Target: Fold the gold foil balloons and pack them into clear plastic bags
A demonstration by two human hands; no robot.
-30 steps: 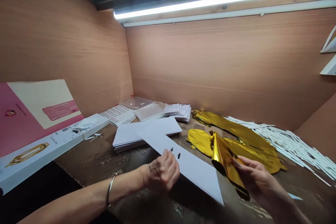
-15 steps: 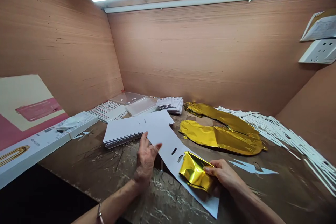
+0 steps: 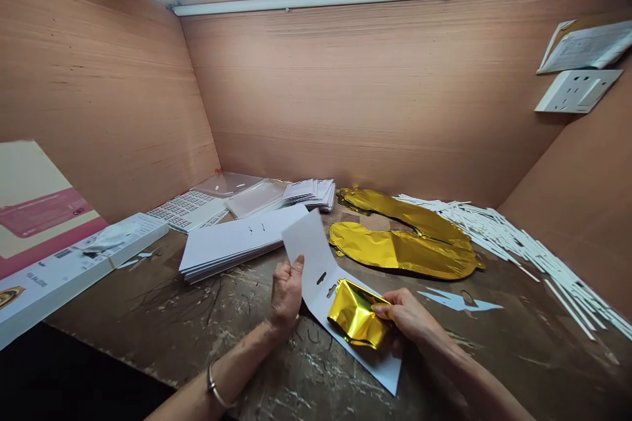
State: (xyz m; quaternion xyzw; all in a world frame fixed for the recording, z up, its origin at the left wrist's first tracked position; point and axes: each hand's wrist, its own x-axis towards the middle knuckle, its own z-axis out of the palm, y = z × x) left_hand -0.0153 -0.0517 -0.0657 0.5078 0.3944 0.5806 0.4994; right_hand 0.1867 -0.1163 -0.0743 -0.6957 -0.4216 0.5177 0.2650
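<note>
My left hand (image 3: 287,291) pinches the left edge of a long white card (image 3: 310,256) with a hang slot, lifting its far end off the worn bench. My right hand (image 3: 407,316) presses a folded gold foil balloon (image 3: 355,321) onto the near part of that card, fingers closed over the foil's right side. Just behind lie flat gold foil balloons (image 3: 405,251), and to the left sits a stack of white cards (image 3: 232,247).
White straws (image 3: 513,243) spread along the right side. Sticker sheets (image 3: 190,208), clear bags (image 3: 257,196) and small leaflets (image 3: 311,191) sit at the back. A long white box (image 3: 69,263) lies at the left. A wall socket (image 3: 575,89) is upper right.
The gold foil went from held up and half rolled to folded small and pressed on the card. My left hand shifted from under the card to pinching its edge and raising the far end.
</note>
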